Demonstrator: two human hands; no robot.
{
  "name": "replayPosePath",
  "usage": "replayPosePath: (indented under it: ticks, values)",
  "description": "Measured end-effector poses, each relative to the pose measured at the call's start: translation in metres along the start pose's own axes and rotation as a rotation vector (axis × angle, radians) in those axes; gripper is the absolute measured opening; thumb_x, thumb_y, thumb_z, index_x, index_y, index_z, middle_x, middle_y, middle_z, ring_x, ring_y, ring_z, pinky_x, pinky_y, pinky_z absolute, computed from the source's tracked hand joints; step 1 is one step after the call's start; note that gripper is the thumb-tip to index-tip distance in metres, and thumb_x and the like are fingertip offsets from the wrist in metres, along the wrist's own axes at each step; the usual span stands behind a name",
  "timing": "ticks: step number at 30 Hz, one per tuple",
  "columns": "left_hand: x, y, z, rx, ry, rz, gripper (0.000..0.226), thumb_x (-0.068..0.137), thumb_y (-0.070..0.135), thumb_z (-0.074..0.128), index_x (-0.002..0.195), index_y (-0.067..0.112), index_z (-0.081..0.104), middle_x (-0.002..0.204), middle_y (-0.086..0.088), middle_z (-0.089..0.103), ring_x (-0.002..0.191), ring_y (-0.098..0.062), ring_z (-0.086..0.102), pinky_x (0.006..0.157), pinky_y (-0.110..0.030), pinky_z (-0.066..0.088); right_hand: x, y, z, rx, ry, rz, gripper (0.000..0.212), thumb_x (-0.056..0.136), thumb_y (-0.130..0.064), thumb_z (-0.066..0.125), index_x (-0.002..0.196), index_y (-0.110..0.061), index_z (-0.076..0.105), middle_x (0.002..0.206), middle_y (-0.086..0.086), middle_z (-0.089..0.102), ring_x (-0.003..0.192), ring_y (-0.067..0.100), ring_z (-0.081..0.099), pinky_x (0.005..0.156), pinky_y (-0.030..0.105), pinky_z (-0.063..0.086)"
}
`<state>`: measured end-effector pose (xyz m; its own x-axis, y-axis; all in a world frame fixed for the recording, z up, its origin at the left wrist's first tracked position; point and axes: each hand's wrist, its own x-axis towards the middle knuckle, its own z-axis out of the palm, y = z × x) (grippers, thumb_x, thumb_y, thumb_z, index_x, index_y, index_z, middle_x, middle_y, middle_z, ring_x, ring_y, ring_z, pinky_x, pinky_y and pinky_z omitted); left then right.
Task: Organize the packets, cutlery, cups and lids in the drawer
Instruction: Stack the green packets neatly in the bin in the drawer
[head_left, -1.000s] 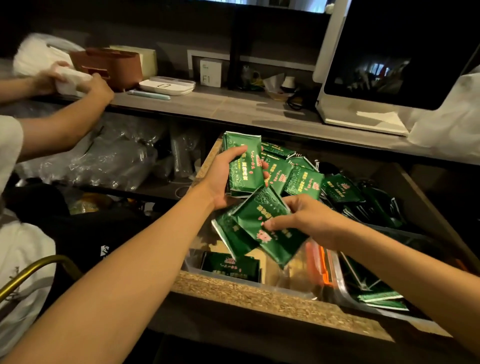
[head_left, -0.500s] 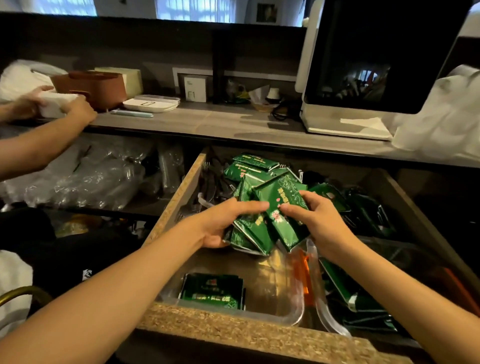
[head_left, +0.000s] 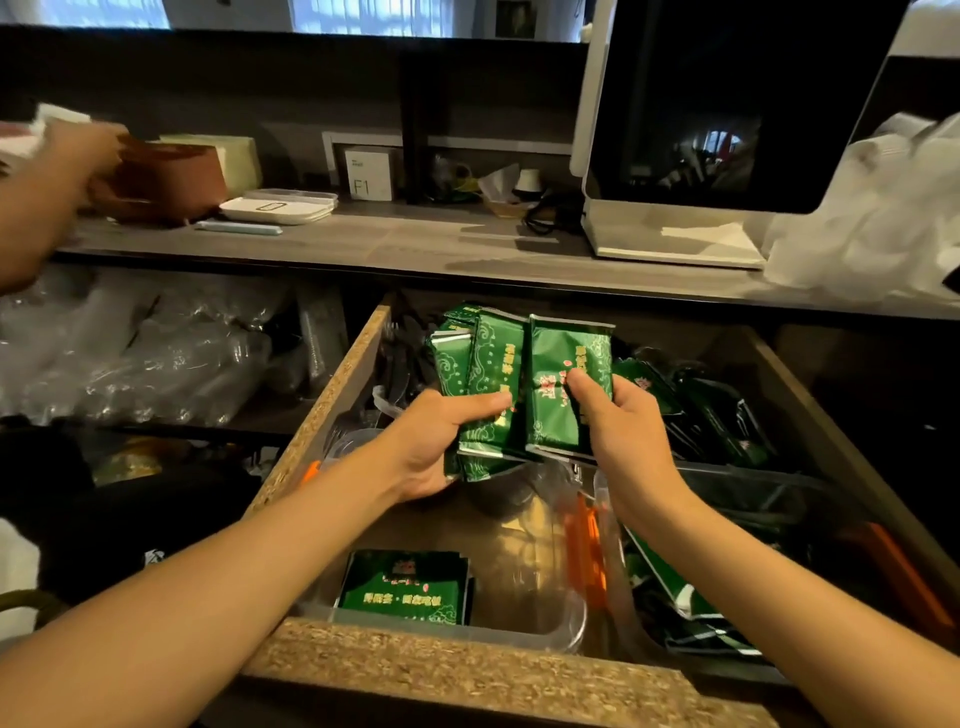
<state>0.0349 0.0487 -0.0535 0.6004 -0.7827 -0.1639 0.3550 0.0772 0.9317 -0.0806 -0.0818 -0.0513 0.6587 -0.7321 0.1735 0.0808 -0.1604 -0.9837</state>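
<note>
Packet-sorting step: left hand (head_left: 434, 447) and right hand (head_left: 618, 431) grip a stack of green packets (head_left: 519, 384) above the drawer's clear tray (head_left: 563, 621), fingers curled, thumbs pinching. Next: square the stack, lower beside the tray's packets (head_left: 408, 590).

The scene is dim, with daylight coming from bright windows (head_left: 363, 13) along the top edge. The counter (head_left: 415, 244) catches soft light, while the drawer (head_left: 332, 395) below sinks into shadow, darkest at its right side. The dark screen (head_left: 727, 104) carries a faint reflection. A second person's arm (head_left: 47, 197) at the left is motion-blurred. Straight lines bow toward the edges from wide-angle distortion.
</note>
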Motion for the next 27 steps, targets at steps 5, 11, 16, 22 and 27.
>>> replayPosePath:
  ticks: [5,11,16,22,27]
  values:
    - [-0.009,-0.001,0.012,-0.015,-0.056,-0.017,0.074,0.059,0.044,0.093,0.11,-0.004,0.069,0.116,-0.025,0.07,0.113,-0.039,0.065,0.107,-0.056,0.045,-0.012,0.006,0.015,-0.038,-0.052,0.071,0.036,0.099,-0.043,0.048,0.121,-0.016,0.058,0.122,0.003,0.063,0.116,0.024,0.059,0.097,0.044,0.047]
    - [-0.009,-0.014,0.017,0.081,-0.1,-0.051,0.059,0.06,0.028,0.094,0.103,-0.007,0.073,0.113,-0.03,0.068,0.106,-0.043,0.066,0.103,-0.058,0.047,-0.021,0.005,0.025,0.042,-0.119,0.205,0.063,0.095,-0.054,0.041,0.15,-0.026,0.029,0.137,-0.006,0.034,0.134,0.019,0.036,0.111,0.045,0.032]
    - [-0.008,-0.008,0.022,-0.048,-0.119,-0.027,0.027,0.08,0.034,0.068,0.091,0.013,0.081,0.1,-0.018,0.072,0.093,-0.034,0.068,0.103,-0.054,0.046,-0.015,-0.002,0.025,0.148,-0.145,0.122,0.035,0.094,-0.05,0.044,0.106,-0.021,0.06,0.116,-0.003,0.06,0.109,0.011,0.06,0.096,0.031,0.049]
    - [-0.01,0.003,0.016,-0.125,-0.108,0.075,0.032,0.08,0.035,0.057,0.09,0.015,0.081,0.097,-0.011,0.074,0.085,-0.023,0.072,0.087,-0.04,0.055,-0.02,-0.004,0.027,0.062,-0.297,0.031,0.022,0.099,-0.037,0.049,0.12,-0.039,0.056,0.119,-0.014,0.065,0.111,0.008,0.061,0.101,0.043,0.048]
    - [0.0,-0.001,0.015,0.037,0.016,0.107,0.031,0.092,0.024,0.065,0.122,0.016,0.064,0.117,-0.011,0.072,0.11,-0.028,0.068,0.103,-0.051,0.05,-0.023,-0.012,0.018,-0.032,-0.162,-0.098,0.038,0.1,-0.031,0.047,0.136,-0.024,0.05,0.132,-0.008,0.06,0.124,0.008,0.054,0.109,0.045,0.041]
